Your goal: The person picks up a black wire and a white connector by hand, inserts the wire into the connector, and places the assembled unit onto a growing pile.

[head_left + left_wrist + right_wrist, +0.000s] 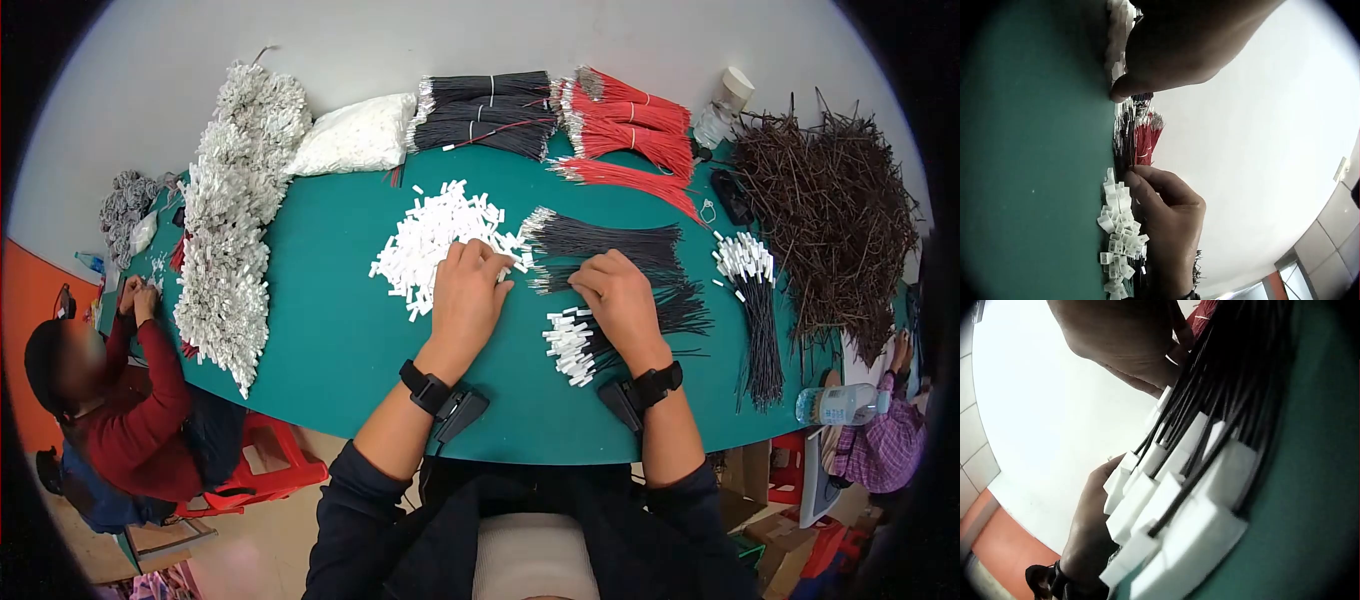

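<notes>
My left hand [466,295] reaches over the right part of a heap of small white plastic connector housings [420,240]. Its fingers bend down at the heap's edge and the thumb points right; I cannot tell whether it holds a housing. In the left wrist view the left thumb hangs close over the table. My right hand [620,295] pinches a black wire with thumb and forefinger at the tip end of loose black wires [610,240]. Below it lies a bunch of black wires with white housings [570,345] on their ends, seen close up in the right wrist view.
Behind stand bundled black wires [490,110], red wires [630,125] and a white bag [355,135]. A long white heap [225,220] lies left, dark wires [830,210] and a bottle [840,404] right. A finished-looking housed bunch [760,320] is nearby. Another person [120,420] sits left.
</notes>
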A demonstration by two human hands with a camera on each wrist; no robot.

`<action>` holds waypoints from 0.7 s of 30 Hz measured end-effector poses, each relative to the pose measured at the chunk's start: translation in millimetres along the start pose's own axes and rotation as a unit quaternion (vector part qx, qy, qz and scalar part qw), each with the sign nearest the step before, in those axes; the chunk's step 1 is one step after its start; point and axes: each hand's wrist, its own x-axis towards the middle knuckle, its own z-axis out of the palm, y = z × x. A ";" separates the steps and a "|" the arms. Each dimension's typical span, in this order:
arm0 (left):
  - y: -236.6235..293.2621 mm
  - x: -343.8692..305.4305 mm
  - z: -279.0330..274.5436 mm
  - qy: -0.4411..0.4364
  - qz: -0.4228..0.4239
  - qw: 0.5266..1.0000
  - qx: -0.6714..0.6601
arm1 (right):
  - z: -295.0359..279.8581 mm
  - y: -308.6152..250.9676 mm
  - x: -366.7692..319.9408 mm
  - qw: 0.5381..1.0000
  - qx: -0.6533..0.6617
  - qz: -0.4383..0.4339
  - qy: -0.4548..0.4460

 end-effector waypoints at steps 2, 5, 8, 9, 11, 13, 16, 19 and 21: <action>-1.2 -0.7 0.1 0.004 -0.009 1.000 -0.006 | 0.0 1.3 0.0 1.000 0.012 -0.023 0.010; -5.5 -2.9 2.6 0.002 -0.015 1.000 0.000 | -1.3 -2.4 1.0 0.999 0.034 -0.014 0.021; -9.1 -4.5 4.5 0.001 -0.002 1.000 0.011 | -3.3 -6.4 2.8 0.996 0.078 -0.018 0.035; -8.4 -4.4 3.9 0.002 -0.003 1.000 0.009 | -4.2 -7.6 3.0 0.996 0.079 -0.020 0.034; -6.3 -3.9 0.9 0.003 -0.005 1.000 0.008 | -6.1 -9.9 2.8 0.993 0.116 -0.005 0.017; -2.9 -3.2 -2.6 0.007 -0.017 1.000 -0.017 | -8.6 -11.4 2.0 0.992 0.123 -0.001 0.006; -3.7 -3.9 -2.0 0.015 -0.008 1.000 -0.016 | -11.5 -13.2 2.7 0.992 0.125 -0.010 0.007; -2.7 -3.6 -4.3 0.016 -0.004 1.000 -0.014 | -15.5 -15.0 4.5 0.992 0.116 -0.044 0.022; -3.6 -4.3 -4.5 0.014 -0.004 1.000 -0.014 | -16.4 -14.8 5.2 0.991 0.111 -0.064 0.025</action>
